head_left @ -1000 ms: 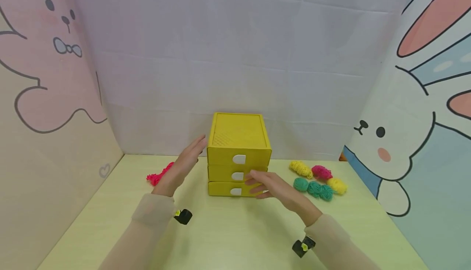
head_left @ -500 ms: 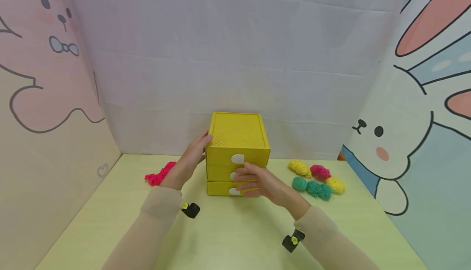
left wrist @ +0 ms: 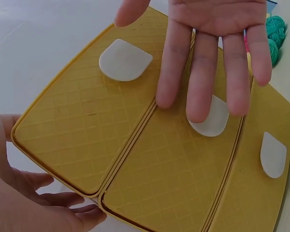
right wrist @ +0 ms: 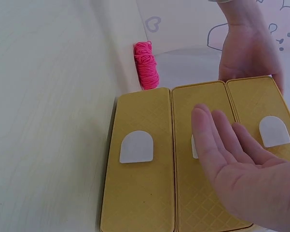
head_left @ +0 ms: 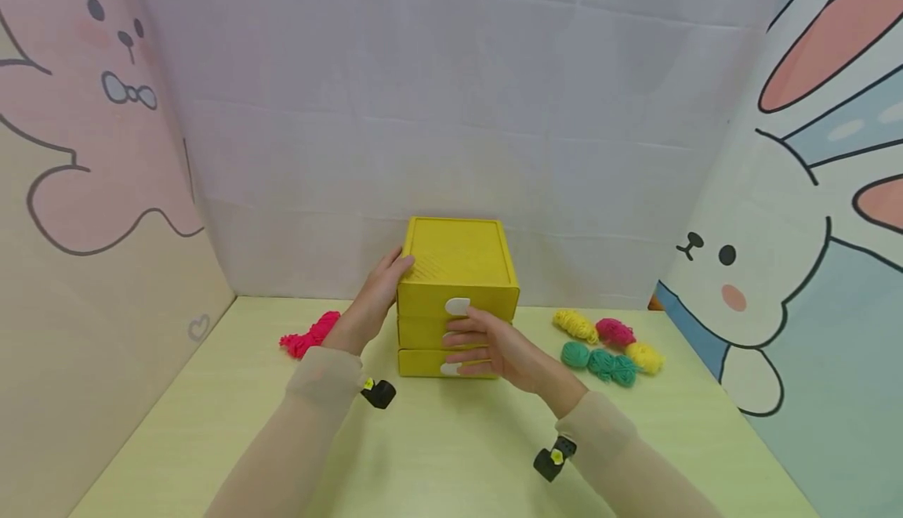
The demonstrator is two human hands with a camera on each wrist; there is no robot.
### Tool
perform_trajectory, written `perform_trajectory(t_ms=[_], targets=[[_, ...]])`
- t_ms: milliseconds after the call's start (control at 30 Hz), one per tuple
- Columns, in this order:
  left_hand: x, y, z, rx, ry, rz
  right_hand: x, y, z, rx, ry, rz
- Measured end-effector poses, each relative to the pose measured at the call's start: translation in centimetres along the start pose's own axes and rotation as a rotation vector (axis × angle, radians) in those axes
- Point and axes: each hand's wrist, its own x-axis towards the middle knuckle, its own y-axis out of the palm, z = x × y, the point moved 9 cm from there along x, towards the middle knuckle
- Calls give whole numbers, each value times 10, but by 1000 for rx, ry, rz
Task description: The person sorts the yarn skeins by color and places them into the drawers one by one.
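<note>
Fingers of both hands extended, at a yellow three-drawer chest (head_left: 462, 251)

Left hand (head_left: 374, 295): fingers only slightly bent, laid along the chest's left side, thumb at the upper edge; nothing clasped. Right hand (head_left: 501, 345): fingers straight and spread before the drawer fronts, palm to the left, holding nothing; contact with the fronts cannot be told.

Contents, left to right:
Pink skein of yarn (head_left: 310, 335), one, lying on the tabletop (head_left: 437, 447) just beside the left wrist.
Chest, one, upright between the hands near the back of the tabletop, before a white cloth backdrop (head_left: 451, 110). Three stacked drawers, fronts flush, each bearing one rounded white tab: upper tab (left wrist: 125, 60), middle tab (left wrist: 217, 118), lower tab (left wrist: 273, 154).
Yarn group, close together, right of the chest: long yellow skein (head_left: 574, 324), green yarn balls (head_left: 602, 363), dark pink skein (head_left: 616, 332), yellow ball (head_left: 645, 356).
Wall panel with printed rabbit (head_left: 776, 283), far right.

Step, as judged: steadying the chest from its left while the right hand lines up with the fronts; no drawer drawn.
Next move, as judged: would call for firm left-side support and right fingers curled onto one tab; which tab cannot be told.
</note>
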Motion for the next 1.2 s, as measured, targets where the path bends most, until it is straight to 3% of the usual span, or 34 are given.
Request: perform_trajectory(t_ms=[767,1200], targets=[[8,0,0,-2,2,26,12,0,-1,104,45,-36],[9,1,0,25,35,60,18,0,-1,321,78,-83]])
